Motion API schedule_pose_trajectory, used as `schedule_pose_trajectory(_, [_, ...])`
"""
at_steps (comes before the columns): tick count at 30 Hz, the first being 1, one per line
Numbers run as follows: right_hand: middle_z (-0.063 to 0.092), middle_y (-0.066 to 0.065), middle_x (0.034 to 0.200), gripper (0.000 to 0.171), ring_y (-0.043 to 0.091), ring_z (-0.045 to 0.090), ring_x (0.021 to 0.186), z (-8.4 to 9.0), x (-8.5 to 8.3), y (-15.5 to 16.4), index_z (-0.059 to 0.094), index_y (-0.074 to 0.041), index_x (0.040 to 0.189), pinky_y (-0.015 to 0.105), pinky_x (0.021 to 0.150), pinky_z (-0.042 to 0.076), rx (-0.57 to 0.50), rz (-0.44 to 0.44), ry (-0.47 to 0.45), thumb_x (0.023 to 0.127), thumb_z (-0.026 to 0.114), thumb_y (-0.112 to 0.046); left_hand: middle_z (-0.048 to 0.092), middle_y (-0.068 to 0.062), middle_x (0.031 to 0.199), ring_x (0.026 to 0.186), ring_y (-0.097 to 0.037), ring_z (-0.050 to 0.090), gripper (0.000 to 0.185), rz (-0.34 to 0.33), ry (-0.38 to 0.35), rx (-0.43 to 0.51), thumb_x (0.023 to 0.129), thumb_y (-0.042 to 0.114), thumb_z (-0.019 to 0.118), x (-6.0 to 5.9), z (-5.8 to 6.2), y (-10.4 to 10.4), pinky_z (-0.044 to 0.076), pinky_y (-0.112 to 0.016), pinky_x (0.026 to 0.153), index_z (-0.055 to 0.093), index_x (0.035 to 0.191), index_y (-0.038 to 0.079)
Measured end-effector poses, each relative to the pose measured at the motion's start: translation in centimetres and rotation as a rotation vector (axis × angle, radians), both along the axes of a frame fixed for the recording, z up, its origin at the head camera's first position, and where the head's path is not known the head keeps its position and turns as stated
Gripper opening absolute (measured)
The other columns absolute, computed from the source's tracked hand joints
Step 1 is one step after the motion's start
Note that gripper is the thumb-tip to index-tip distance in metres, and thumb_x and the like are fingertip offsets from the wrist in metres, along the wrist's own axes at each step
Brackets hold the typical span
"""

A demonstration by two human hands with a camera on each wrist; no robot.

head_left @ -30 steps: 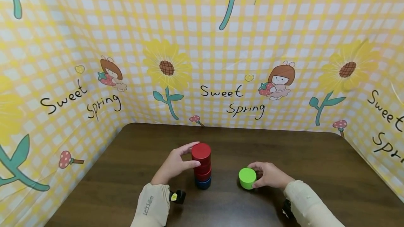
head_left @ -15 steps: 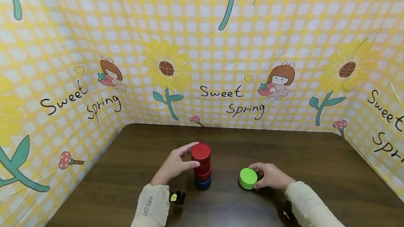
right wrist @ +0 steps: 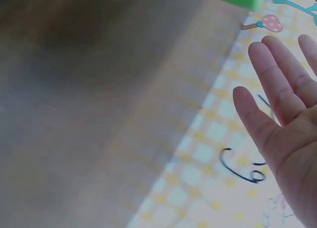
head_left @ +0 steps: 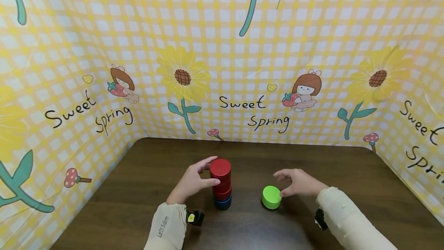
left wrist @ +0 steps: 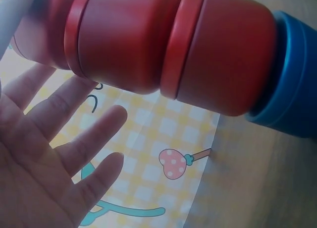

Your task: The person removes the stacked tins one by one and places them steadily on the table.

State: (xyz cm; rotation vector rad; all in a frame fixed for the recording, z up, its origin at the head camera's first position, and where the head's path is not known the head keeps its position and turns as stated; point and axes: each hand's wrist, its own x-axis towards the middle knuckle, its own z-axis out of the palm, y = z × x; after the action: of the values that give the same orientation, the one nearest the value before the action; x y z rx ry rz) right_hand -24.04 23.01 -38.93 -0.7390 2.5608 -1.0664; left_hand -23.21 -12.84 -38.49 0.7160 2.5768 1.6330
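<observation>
A column of small round lidded tins stands upright left of the table's middle. Its red tins (head_left: 220,168) sit on top of a blue tin (head_left: 222,202). My left hand (head_left: 194,178) holds the upper red part, thumb in front and a finger behind. The left wrist view shows three red tins (left wrist: 129,39) in a row, while the other fingers (left wrist: 96,139) spread loosely beside them. A lime green tin (head_left: 271,197) stands on the table to the right. My right hand (head_left: 300,182) is just right of and above it, fingers lifted off, thumb tip right at its edge.
The dark brown wooden table (head_left: 156,219) is ringed at the back and sides by a yellow checked cloth (head_left: 243,68) with flower prints. Each sleeve end has a black wrist camera, the left one (head_left: 195,217) hanging close to the stack.
The right hand has let go of the green tin and its fingers have risen and opened. The green tin stays on the table. The left hand and the stack have not visibly moved.
</observation>
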Motion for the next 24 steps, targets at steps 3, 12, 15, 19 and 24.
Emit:
schedule_pose_trajectory(3, [0.063, 0.018, 0.113, 0.056, 0.040, 0.058, 0.106, 1.2, -0.4, -0.5, 0.055, 0.004, 0.127, 0.044, 0.083, 0.051, 0.004, 0.002, 0.041, 0.079, 0.078, -0.013, 0.062, -0.017, 0.121, 0.113, -0.033, 0.054, 0.069, 0.007, -0.006, -0.006, 0.082, 0.022, 0.077, -0.1, -0.2, -0.1, 0.035, -0.059, 0.099, 0.046, 0.140, 0.003])
schedule_pose_trajectory(12, [0.062, 0.017, 0.116, 0.057, 0.039, 0.059, 0.106, 3.8, -0.8, -2.6, 0.052, 0.004, 0.131, 0.040, 0.083, 0.052, -0.113, 0.024, 0.064, 0.082, 0.076, -0.014, 0.060, -0.019, 0.124, 0.115, -0.034, 0.054, 0.071, -0.003, -0.022, 0.013, 0.081, 0.025, 0.077, -0.2, -0.7, -0.5, 0.035, -0.060, 0.098, 0.046, 0.141, 0.003])
schedule_pose_trajectory(15, [0.062, 0.017, 0.115, 0.055, 0.039, 0.059, 0.106, 4.0, -0.8, -3.2, 0.053, 0.003, 0.130, 0.039, 0.082, 0.053, -0.110, 0.026, 0.085, 0.082, 0.076, -0.013, 0.060, -0.019, 0.125, 0.116, -0.034, 0.053, 0.071, -0.006, -0.033, 0.014, 0.081, 0.025, 0.077, -0.3, -0.8, -0.6, 0.035, -0.059, 0.098, 0.046, 0.140, 0.003])
schedule_pose_trajectory(19, [0.063, 0.016, 0.113, 0.054, 0.038, 0.060, 0.104, 4.1, -1.0, -4.0, 0.054, 0.003, 0.129, 0.038, 0.081, 0.053, -0.097, 0.030, 0.117, 0.081, 0.076, -0.012, 0.060, -0.017, 0.123, 0.115, -0.033, 0.052, 0.070, -0.012, -0.050, 0.015, 0.081, 0.027, 0.077, -0.3, -0.8, -0.7, 0.038, -0.055, 0.095, 0.046, 0.140, 0.004])
schedule_pose_trajectory(24, [0.064, 0.015, 0.113, 0.053, 0.037, 0.061, 0.105, 4.5, -1.1, -5.2, 0.055, 0.002, 0.129, 0.044, 0.085, 0.051, -0.108, 0.041, 0.139, 0.082, 0.076, -0.011, 0.061, -0.016, 0.121, 0.113, -0.032, 0.051, 0.072, -0.030, -0.064, 0.028, 0.081, 0.029, 0.078, -0.4, -1.0, -0.8, 0.042, -0.047, 0.088, 0.047, 0.140, 0.003])
